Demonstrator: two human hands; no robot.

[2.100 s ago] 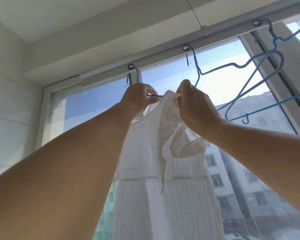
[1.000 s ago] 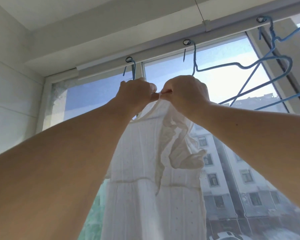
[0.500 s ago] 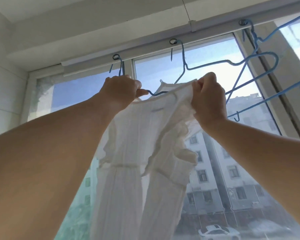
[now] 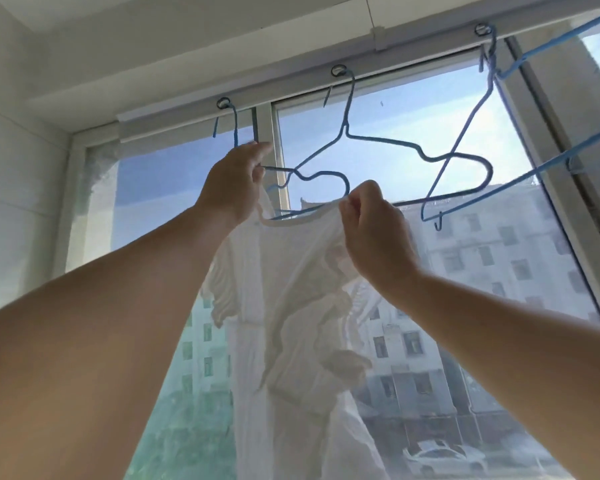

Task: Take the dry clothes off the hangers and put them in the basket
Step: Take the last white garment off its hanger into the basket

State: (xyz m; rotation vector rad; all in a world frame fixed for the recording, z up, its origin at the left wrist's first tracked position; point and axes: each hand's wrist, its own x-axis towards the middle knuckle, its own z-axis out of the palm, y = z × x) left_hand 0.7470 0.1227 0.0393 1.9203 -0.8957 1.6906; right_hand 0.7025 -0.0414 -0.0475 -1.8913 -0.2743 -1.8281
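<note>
The right hand (image 4: 374, 233), just right of the frame's centre, pinches the neckline of a thin white cotton dress (image 4: 291, 323), thumb and fingers curled tight on the fabric edge and stretching it sideways. The left hand (image 4: 234, 183), a little higher and to the left, grips the blue wire hanger (image 4: 312, 174) that carries the dress, fingers wrapped round the wire just below its hook. Between the two hands the neckline is drawn out in a shallow curve, with the hanger's right shoulder bare above it and its lower bar running just behind the cloth. The left shoulder of the dress lies against the left hand's heel; whether it is on the wire there cannot be told.

From the neckline the dress hangs down the middle of the frame, ruffled at the sleeves, gathered at the waist, its skirt running off the bottom edge.

A second blue wire hanger (image 4: 465, 157), bare, hangs to the upper right. Both hang from small metal rings on the white rail (image 4: 291, 77) crossing the top of the frame. More blue wire shows at the far upper right. Behind everything is the window (image 4: 413, 109), with grey apartment blocks (image 4: 499, 258) outside and a white car (image 4: 440, 457) at the lower right.
</note>
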